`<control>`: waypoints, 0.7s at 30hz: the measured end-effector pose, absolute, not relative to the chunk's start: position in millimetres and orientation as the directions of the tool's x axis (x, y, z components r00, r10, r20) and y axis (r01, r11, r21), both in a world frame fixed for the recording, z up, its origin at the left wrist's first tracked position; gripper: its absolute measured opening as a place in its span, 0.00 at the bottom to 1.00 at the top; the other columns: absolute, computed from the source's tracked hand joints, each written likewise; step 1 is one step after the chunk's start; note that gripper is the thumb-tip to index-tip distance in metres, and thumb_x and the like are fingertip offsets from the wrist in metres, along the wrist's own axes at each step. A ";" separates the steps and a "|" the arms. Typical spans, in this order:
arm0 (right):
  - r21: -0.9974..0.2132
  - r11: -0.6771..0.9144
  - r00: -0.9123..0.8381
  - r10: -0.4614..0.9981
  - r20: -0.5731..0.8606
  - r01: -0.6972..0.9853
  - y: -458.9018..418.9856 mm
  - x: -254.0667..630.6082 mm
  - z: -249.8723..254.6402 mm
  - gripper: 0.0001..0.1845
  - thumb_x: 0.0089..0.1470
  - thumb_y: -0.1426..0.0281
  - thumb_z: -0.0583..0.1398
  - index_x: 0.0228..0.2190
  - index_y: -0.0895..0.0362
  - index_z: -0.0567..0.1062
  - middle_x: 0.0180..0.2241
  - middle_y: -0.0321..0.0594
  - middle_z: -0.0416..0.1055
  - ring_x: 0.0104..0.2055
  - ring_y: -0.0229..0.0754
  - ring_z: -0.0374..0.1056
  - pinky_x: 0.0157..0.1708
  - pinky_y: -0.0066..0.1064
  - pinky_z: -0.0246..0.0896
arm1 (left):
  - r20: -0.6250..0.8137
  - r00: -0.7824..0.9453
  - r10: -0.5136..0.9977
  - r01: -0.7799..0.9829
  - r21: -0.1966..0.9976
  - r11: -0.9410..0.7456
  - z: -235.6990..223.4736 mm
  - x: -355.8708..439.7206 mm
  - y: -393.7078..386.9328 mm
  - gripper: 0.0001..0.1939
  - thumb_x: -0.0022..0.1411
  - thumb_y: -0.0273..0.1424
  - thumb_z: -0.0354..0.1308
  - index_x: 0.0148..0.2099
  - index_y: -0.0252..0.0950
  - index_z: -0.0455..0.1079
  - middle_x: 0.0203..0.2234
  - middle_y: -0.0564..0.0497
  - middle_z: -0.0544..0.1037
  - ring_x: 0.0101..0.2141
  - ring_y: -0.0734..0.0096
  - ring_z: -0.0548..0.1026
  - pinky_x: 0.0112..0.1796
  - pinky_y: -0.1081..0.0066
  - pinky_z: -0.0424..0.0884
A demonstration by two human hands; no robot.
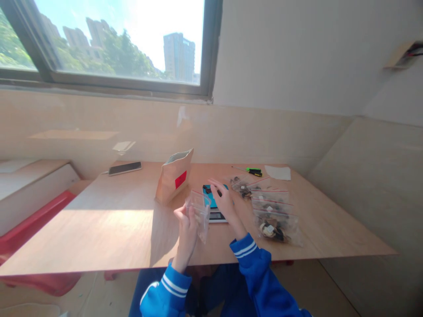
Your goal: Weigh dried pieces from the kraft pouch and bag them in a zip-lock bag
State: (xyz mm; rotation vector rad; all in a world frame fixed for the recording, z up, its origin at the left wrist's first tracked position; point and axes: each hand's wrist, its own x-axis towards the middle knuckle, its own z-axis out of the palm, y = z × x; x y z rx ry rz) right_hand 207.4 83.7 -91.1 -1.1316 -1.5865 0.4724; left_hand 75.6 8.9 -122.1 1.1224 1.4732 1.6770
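Observation:
My left hand (187, 224) is closed on a clear zip bag (202, 215), held upright over the table by its left side. A few pale bits seem to show inside the bag. My right hand (224, 200) hovers over a small scale (218, 217) with a blue top, its fingers stretched out and slightly apart. Dark small pieces (207, 189) lie on the blue top, partly hidden by those fingers; their kind is too small to make out. Just beyond my left hand stands an open brown paper pouch (170, 180) with a red label.
Several filled zip bags (274, 226) lie to the right of the scale. Behind them are a green and black screwdriver (254, 171) and a white paper (278, 172). A phone (124, 168) rests at the back left. A red chair (36, 233) stands left of the table.

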 end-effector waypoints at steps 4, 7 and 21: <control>-0.706 0.398 0.061 0.847 0.528 0.585 109.3 233.9 -122.1 0.18 0.50 0.70 0.60 0.44 0.58 0.77 0.49 0.52 0.73 0.55 0.53 0.66 0.57 0.52 0.56 | 0.163 -0.474 0.865 0.071 0.987 -0.147 -117.6 71.5 8.8 0.13 0.64 0.42 0.49 0.40 0.39 0.55 0.36 0.44 0.74 0.39 0.59 0.76 0.39 0.55 0.73; -0.697 0.395 0.030 0.858 0.513 0.599 119.5 242.5 -138.3 0.19 0.46 0.73 0.62 0.43 0.59 0.78 0.48 0.53 0.74 0.53 0.54 0.67 0.56 0.52 0.58 | 0.160 -0.488 0.858 0.068 0.987 -0.145 -116.3 71.0 7.8 0.13 0.64 0.44 0.49 0.39 0.39 0.55 0.35 0.45 0.73 0.38 0.59 0.76 0.38 0.55 0.73; -0.704 0.380 0.128 0.823 0.553 0.599 104.8 254.0 -121.1 0.15 0.51 0.66 0.58 0.39 0.58 0.78 0.43 0.50 0.77 0.45 0.52 0.72 0.48 0.45 0.66 | 0.159 -0.497 0.853 0.061 0.987 -0.148 -122.9 70.5 6.6 0.14 0.63 0.44 0.51 0.40 0.40 0.55 0.36 0.45 0.73 0.39 0.60 0.75 0.40 0.55 0.73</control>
